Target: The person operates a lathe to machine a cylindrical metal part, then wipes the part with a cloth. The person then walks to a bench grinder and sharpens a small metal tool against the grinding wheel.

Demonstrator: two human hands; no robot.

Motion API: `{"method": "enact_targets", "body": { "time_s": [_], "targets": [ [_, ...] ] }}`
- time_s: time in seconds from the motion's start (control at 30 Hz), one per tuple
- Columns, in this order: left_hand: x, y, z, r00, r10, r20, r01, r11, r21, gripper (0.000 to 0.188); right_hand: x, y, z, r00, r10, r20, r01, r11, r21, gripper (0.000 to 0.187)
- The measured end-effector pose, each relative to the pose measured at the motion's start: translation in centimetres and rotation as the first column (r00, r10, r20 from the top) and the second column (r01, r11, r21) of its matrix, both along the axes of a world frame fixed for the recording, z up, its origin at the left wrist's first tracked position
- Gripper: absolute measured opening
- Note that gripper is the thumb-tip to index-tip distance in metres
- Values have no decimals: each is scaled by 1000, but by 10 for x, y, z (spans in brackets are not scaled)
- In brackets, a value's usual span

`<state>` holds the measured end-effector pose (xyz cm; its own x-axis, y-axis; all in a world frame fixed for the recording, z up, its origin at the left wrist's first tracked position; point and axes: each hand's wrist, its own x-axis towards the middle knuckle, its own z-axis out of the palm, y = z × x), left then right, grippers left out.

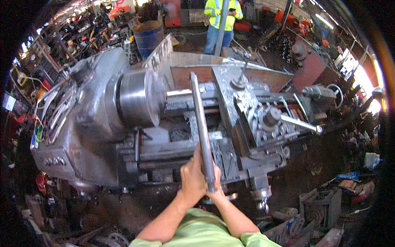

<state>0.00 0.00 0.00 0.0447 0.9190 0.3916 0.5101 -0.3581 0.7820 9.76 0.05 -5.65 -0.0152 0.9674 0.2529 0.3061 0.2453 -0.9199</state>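
A long steel shaft (199, 117) points away from me over the bed of a large metal lathe (98, 136). My left hand (191, 178) is closed around its near part, thumb along the side. My right hand (217, 175) grips the same near part from the other side, its fingers partly hidden behind the shaft. The shaft's far end lies, as seen here, between the lathe's round chuck (138, 99) on the left and the carriage (230, 111) on the right. Whether the shaft touches the lathe, I cannot tell.
A tool post with a long lever (300, 122) stands right of the carriage, and the tailstock (319, 94) is farther right. Beyond the lathe are a rusty blue drum (149, 39) and a person in a yellow high-visibility jacket (214, 11). Scrap metal (321, 210) lies at lower right.
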Motion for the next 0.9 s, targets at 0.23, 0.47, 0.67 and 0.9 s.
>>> {"method": "enact_targets", "body": {
  "time_s": [0.23,0.47,0.67,0.9],
  "targets": [
    [13,169,45,970,231,-76,-240,960,-144,47,-10,159,29,991,5,-137,9,995,103,34],
    [11,77,43,982,186,-17,-187,974,-127,54,-8,77,25,995,-2,-98,11,995,98,58],
    [9,8,1,999,52,-1,-52,992,115,78,7,0,-4,999,37,-14,-37,999,17,61],
    [2,195,69,965,236,-110,-250,959,-133,55,-24,194,55,995,-77,59,67,984,164,28]
  ]
}}
